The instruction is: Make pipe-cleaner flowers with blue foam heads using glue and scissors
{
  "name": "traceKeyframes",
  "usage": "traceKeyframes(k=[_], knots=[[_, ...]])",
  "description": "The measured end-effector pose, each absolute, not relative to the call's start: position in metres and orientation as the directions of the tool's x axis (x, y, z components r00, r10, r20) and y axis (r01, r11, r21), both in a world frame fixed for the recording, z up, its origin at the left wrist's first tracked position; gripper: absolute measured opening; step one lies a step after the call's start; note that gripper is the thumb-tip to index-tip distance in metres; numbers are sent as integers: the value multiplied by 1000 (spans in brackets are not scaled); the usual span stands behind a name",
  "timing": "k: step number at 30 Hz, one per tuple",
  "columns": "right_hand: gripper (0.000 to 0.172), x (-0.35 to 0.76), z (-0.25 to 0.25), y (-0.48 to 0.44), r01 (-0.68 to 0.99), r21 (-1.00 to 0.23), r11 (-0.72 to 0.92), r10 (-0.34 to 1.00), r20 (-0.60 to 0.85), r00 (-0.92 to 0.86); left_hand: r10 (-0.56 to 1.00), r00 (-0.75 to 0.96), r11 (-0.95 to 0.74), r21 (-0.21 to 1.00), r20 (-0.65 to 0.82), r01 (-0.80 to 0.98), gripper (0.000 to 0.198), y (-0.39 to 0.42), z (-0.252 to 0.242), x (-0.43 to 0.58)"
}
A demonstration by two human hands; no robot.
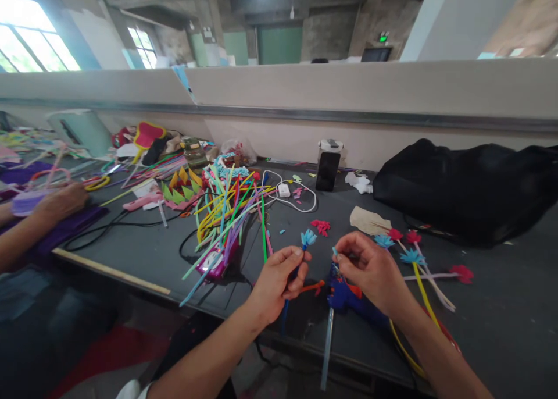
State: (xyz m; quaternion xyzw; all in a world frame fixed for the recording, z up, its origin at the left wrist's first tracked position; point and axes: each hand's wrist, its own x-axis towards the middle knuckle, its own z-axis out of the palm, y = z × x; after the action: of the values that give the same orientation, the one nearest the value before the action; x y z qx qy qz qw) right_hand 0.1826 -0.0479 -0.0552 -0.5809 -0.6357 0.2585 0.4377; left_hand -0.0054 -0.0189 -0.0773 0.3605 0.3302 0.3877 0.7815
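Note:
My left hand (279, 277) pinches a blue straw with a light-blue fringed flower top (307, 238), held upright over the dark table (143, 253). My right hand (370, 271) is closed in a pinch on a small light-blue piece (335, 251), just right of the flower. Under my right hand lies a blue glue gun (349, 297) with an orange trigger, and a pale blue stick juts out below it past the table edge. Finished straw flowers (412, 256) in red and blue lie to the right.
A pile of colourful straws (226, 210) sits left of centre. A black bag (466, 184) fills the right rear. A phone (327, 171), a white charger cable (288, 191) and red scraps (321, 227) lie behind. Another person's hand (61, 201) rests on purple material at the left.

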Motion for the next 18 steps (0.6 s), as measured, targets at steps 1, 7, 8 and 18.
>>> traceKeyframes(k=[1, 7, 8, 18], knots=[[6, 183, -54, -49, 489, -851, 191, 965, 253, 63, 844, 480, 440, 820, -239, -366, 31, -19, -77, -5], [13, 184, -44, -53, 451, -879, 153, 977, 202, 62, 836, 494, 445, 821, -238, -358, 28, -20, -78, -5], [13, 183, -43, -53, 449, -881, 152, 979, 197, 56, 838, 492, 442, 824, -237, -355, 28, -20, -78, -5], [18, 175, -46, -56, 677, -658, 329, 908, 416, -37, 818, 517, 463, 822, -253, -330, 26, -26, -80, 1]])
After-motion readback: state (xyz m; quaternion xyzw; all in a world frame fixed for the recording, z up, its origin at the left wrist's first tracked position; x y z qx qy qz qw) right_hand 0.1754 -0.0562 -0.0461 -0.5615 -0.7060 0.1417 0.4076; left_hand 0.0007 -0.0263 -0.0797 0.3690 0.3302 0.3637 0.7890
